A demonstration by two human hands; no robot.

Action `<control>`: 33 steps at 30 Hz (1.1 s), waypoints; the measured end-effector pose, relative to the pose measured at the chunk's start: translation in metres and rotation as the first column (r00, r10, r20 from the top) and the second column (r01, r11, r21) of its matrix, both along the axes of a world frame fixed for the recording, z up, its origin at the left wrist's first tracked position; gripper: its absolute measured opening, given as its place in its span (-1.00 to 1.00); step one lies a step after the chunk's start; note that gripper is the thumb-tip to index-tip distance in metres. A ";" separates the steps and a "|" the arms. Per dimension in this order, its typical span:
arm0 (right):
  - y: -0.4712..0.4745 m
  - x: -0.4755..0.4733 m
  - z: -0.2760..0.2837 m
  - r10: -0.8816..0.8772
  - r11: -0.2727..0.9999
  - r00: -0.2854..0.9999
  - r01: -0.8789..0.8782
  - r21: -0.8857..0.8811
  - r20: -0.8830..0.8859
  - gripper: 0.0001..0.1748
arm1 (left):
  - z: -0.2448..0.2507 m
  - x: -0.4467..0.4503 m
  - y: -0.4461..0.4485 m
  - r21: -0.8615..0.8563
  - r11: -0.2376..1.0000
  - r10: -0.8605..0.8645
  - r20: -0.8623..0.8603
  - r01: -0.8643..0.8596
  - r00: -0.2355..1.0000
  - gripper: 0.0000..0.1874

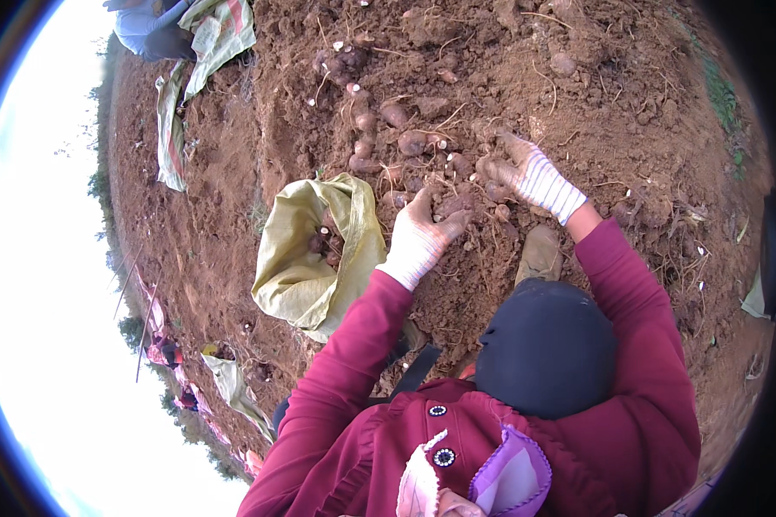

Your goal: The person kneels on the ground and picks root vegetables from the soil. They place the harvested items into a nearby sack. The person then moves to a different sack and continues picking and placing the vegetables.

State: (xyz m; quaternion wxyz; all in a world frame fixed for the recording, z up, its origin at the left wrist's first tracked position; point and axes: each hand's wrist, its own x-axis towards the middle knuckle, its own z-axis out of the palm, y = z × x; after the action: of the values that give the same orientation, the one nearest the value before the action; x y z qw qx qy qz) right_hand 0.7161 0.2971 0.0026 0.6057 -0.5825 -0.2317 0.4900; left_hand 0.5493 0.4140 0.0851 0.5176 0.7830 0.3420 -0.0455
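My left hand [421, 234], in a soiled striped knit glove, is low over the soil with thumb and fingers apart. A reddish-brown tuber [456, 203] lies at its fingertips; whether they touch it I cannot tell. My right hand [531, 173], gloved the same way, has its fingers spread beside the pile, near another tuber [496, 191]. Several round brown tubers [412, 143] with thin roots and pale ends lie loose in front of both hands. Left of my left hand stands a yellow woven sack [362, 226], its mouth open, with several tubers [332, 242] inside.
Loose reddish-brown soil [220, 194] with dry roots surrounds me. My shoe [540, 253] and dark-clad knee [546, 346] are close to the right hand. At upper left another person [149, 29] bends beside pale woven sacks [223, 42]. Another sack [236, 388] lies at lower left.
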 end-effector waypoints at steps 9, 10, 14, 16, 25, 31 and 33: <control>-0.013 -0.033 -0.021 0.260 0.941 0.705 -0.337 -0.011 0.660 -0.58 | 0.013 -0.028 0.006 -0.239 0.969 0.057 0.010 -0.053 0.998 -0.43; -0.010 -0.021 -0.023 0.157 0.955 0.613 -0.294 0.039 0.774 -0.66 | 0.016 -0.034 0.007 -0.403 0.900 0.192 0.022 -0.167 0.981 -0.41; -0.004 0.044 -0.033 0.423 0.819 0.372 0.233 -0.524 0.826 -0.39 | 0.025 -0.062 0.018 -0.624 0.753 0.383 0.160 -0.208 0.910 -0.26; 0.014 0.051 -0.043 0.354 0.886 0.274 0.207 -0.414 0.894 -0.37 | 0.022 -0.073 0.018 -0.772 0.600 0.466 0.123 -0.211 0.876 -0.29; 0.075 -0.011 -0.119 0.539 0.836 0.599 -0.294 -0.463 0.592 -0.41 | -0.014 -0.099 0.000 -0.864 0.251 0.651 -0.183 -0.437 0.737 -0.61; 0.029 0.021 -0.069 0.058 0.946 0.951 0.045 -0.322 0.303 -0.44 | -0.024 -0.100 0.002 -0.728 0.430 0.592 -0.218 -0.533 0.776 -0.48; 0.004 0.006 -0.040 -0.017 0.995 0.976 -0.006 -0.104 -0.219 -0.52 | -0.027 -0.084 -0.006 -0.717 0.423 0.575 -0.261 -0.555 0.775 -0.39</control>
State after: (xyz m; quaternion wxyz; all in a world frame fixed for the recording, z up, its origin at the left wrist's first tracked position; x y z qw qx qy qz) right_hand 0.7220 0.3009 -0.0377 0.5980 -0.5561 -0.1360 0.5610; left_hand 0.4650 0.4080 0.0579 0.7848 0.3289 0.5252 0.0007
